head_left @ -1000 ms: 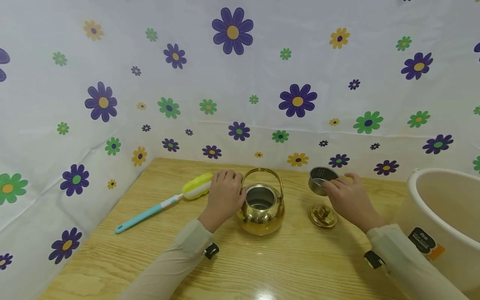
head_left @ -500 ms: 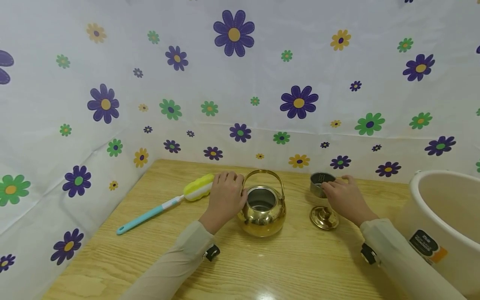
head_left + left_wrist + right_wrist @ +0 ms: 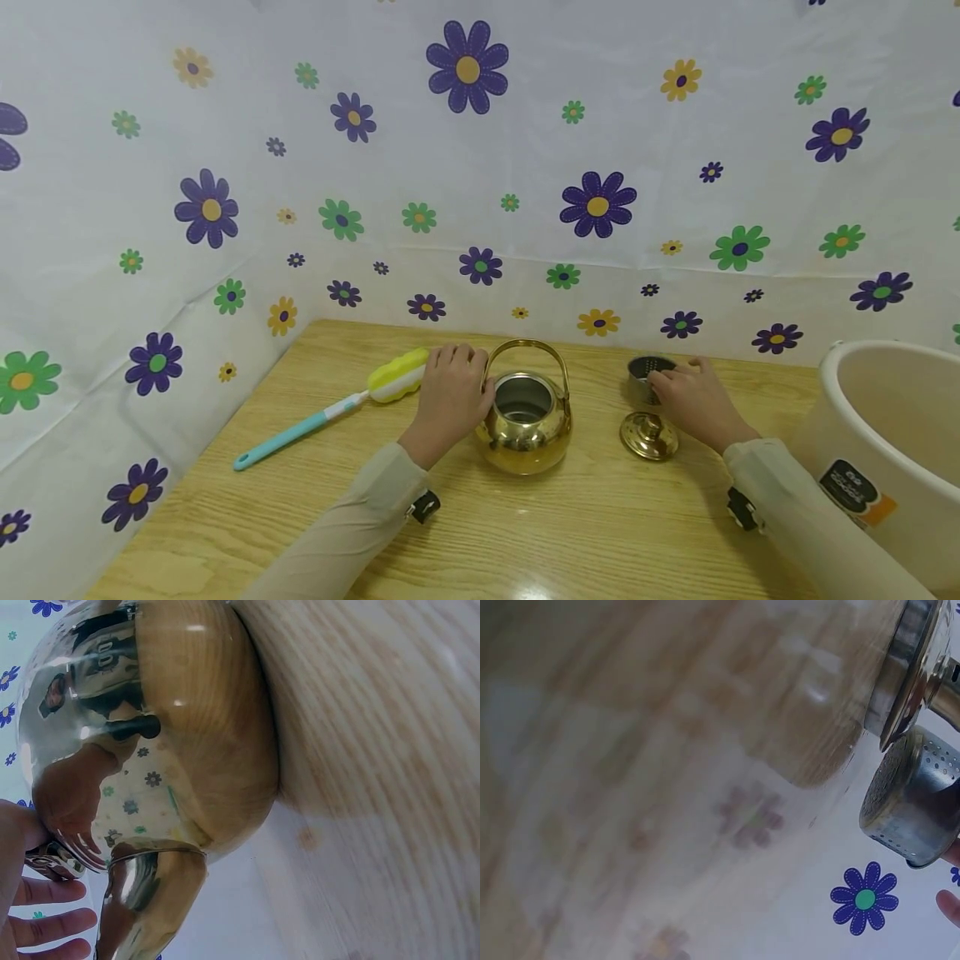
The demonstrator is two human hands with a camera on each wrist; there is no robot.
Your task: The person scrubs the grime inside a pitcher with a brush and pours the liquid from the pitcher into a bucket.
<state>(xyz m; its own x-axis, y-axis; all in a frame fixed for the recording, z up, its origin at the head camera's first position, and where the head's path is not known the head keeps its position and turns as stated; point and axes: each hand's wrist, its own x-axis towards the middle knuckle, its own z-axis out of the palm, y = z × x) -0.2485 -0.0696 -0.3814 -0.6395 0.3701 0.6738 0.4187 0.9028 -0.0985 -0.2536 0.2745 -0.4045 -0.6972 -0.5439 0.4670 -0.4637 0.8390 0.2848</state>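
In the head view a shiny gold kettle (image 3: pixel 525 446) stands lidless on the table, its arched handle upright. My left hand (image 3: pixel 450 404) holds the kettle by the left foot of its handle. The left wrist view has the thumb at the handle's mount, the other fingers beyond it, and the spout (image 3: pixel 154 907) pointing away. My right hand (image 3: pixel 701 404) pinches the rim of a perforated metal tea strainer (image 3: pixel 640 382) just behind the gold lid (image 3: pixel 648 437). From the right wrist, the strainer (image 3: pixel 907 814) appears close beside the lid's edge (image 3: pixel 896 682), holes showing in its base and side.
A bottle brush (image 3: pixel 300 427) with a yellow and white sponge head lies left of the kettle, its tip behind my left hand. A large cream bucket (image 3: pixel 885 475) stands at the right. Flower-printed cloth (image 3: pixel 510 150) closes off the table's back and left side.
The strainer has come down slightly and shifted a little right with my right hand, behind the lid. My left hand and the kettle have stayed put.
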